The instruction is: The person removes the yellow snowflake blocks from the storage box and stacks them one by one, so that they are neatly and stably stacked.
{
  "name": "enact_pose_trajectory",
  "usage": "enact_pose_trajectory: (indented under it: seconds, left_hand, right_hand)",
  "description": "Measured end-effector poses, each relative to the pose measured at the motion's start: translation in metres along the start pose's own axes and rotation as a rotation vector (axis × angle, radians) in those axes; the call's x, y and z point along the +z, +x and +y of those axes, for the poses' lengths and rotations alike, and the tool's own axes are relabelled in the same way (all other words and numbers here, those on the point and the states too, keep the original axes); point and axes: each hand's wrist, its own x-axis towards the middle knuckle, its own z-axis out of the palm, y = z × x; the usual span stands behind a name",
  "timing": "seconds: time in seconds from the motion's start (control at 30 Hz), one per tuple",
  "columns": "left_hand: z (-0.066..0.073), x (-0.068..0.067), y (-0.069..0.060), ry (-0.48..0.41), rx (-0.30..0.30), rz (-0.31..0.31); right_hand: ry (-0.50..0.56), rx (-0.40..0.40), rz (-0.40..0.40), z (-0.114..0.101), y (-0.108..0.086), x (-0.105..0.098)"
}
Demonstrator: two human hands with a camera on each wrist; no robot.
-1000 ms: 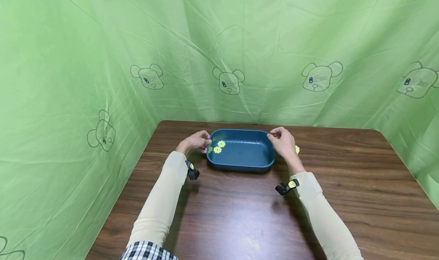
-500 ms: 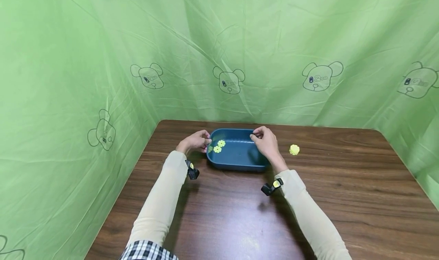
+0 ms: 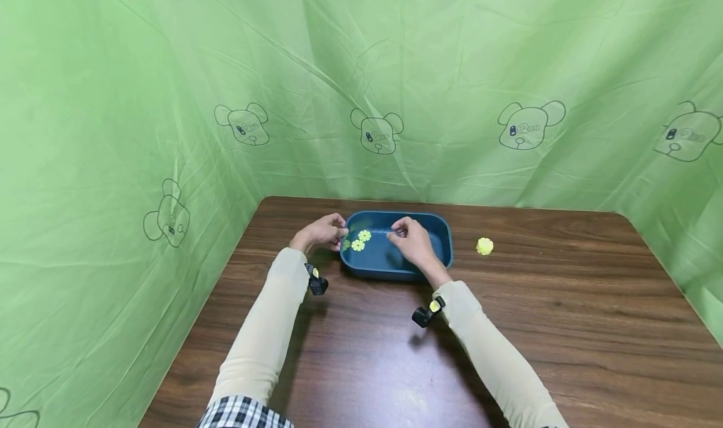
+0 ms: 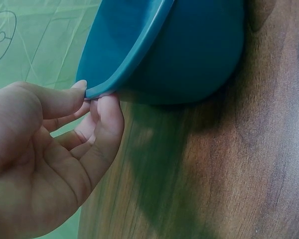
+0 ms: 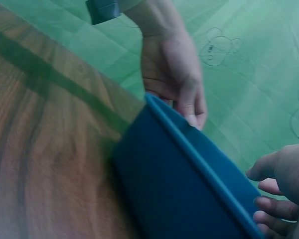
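A dark blue plastic basin (image 3: 390, 276) with rounded corners stands upright on the table. My left hand (image 3: 322, 233) pinches the rim at its left end; in the left wrist view the thumb (image 4: 65, 99) lies on top and fingers underneath. Over the middle of the basin hovers my right hand (image 3: 415, 245). In the right wrist view its thumb and fingers (image 5: 276, 205) are loosely bent and apart, with nothing seen between them. Two small yellow flower-shaped pieces (image 3: 358, 245) lie inside near the left end, beside a darker shaded patch.
To the right of the basin, a yellow scalloped piece (image 3: 484, 246), perhaps a small stack, sits on the brown wood-grain table (image 3: 565, 290). A green curtain (image 3: 440, 83) with bear outlines hangs behind the table and along its left side.
My right hand has left the basin's right rim and moved left over its inside, uncovering the yellow piece on the table. The left hand and basin have stayed in place.
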Motion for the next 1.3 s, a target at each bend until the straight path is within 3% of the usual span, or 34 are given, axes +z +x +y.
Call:
enact_pose_trajectory:
  seconds: [0.23,0.73,1.03,1.3]
  left_hand:
    - [0.002,0.000,-0.002,-0.010,0.007,-0.008]
    - [0.005,0.000,-0.005,0.010,-0.004,-0.003]
    - [0.004,0.002,-0.004,0.004,-0.005,0.000]
    - [0.004,0.002,-0.005,0.006,0.003,0.004]
  right_hand:
    - [-0.015,-0.012,-0.056,-0.002,0.006,0.019]
    - [-0.095,0.003,-0.200,-0.013,0.020,0.041]
    - [-0.240,-0.040,-0.280,-0.019,0.027,0.051]
    - [-0.440,-0.063,-0.324,-0.021,0.028,0.062]
